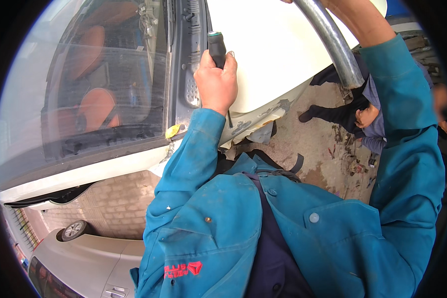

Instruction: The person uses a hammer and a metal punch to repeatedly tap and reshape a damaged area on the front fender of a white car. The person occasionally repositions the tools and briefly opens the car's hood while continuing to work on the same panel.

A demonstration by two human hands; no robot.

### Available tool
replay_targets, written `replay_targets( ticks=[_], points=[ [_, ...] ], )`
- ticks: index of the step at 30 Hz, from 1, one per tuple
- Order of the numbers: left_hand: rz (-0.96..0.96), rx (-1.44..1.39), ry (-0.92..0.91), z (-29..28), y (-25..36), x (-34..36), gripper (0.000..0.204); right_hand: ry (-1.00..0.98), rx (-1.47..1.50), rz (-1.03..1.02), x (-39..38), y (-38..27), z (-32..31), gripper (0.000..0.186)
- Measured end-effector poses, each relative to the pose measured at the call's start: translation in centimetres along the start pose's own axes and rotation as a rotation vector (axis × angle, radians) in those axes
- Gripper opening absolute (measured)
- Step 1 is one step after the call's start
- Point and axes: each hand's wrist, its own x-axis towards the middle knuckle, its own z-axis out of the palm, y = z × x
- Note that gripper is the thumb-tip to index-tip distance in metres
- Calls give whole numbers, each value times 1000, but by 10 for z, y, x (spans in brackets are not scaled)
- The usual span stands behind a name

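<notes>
My left hand [216,85] is closed around the black handle of a screwdriver [216,47]. A green ring marks the handle's top, and its thin dark shaft comes out below my fist. This hand is over the edge of a pale car bonnet [275,49], beside the dark cowl strip [187,54] below the windscreen. My right arm is raised to the upper edge, where most of my right hand [335,4] is cut off. It appears to grip a curved grey metal tube [333,42], with a fingertip showing on the tube's far side. The tube's lower end hangs past the bonnet.
Through the windscreen [134,74] orange seats show. A yellow leaf [172,131] lies by its lower corner. The fender edge [263,116] is scraped and broken. Another person [370,114] crouches at the right, near debris on the ground. A silver car [84,258] stands lower left.
</notes>
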Motion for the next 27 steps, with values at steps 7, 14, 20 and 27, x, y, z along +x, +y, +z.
replay_targets(
  ticks=[7, 14, 20, 27],
  points=[
    [-3, -66, 59, -2, -8, -2, 18, -221, 203, 230, -35, 26, 7, 33],
    [-68, -522, 210, -26, -1, -5, 21, -57, 620, 142, -122, 22, -5, 37],
    [81, -297, 222, -18, -6, -12, 20, -86, 286, 16, -159, 55, 17, 60],
    [176, -245, 182, -13, 11, -42, 19, -89, 273, 26, -169, 44, 19, 57]
  ],
)
